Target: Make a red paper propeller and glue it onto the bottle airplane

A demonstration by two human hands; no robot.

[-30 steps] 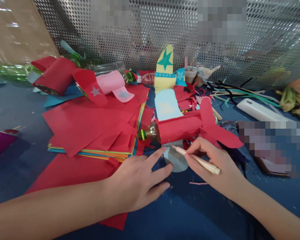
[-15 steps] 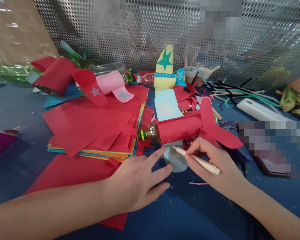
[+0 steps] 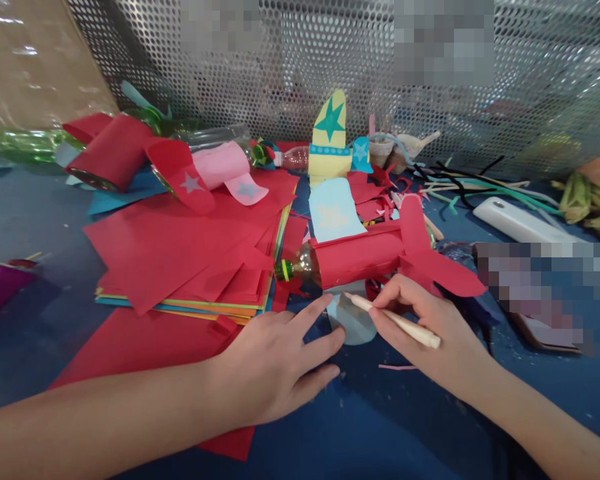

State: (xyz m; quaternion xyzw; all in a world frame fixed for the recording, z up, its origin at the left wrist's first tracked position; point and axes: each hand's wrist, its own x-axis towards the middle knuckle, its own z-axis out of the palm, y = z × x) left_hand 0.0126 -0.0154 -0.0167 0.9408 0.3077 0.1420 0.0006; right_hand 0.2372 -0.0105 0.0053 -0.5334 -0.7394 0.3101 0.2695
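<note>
My right hand (image 3: 420,327) is closed round a cream-coloured pen (image 3: 405,323), its tip at the upper part of a grey-blue paper piece (image 3: 357,323). My left hand (image 3: 285,353) lies with fingers spread, its fingertips at the left edge of that piece. Just above lies a bottle wrapped in red paper (image 3: 360,257), its green cap (image 3: 283,270) pointing left. A light blue paper flap (image 3: 335,210) stands up from its far side, and red paper fins (image 3: 440,267) are at its right end.
A stack of red and coloured paper (image 3: 180,247) lies left. Behind stand a yellow paper-covered bottle (image 3: 329,160) and other decorated bottles (image 3: 113,150) before a perforated metal panel (image 3: 290,67). At right are a white tool (image 3: 515,220), a phone (image 3: 535,300) and pipe cleaners (image 3: 485,187).
The pen tip has shifted very slightly to the left on the grey-blue paper. My left hand and the bottle look unchanged.
</note>
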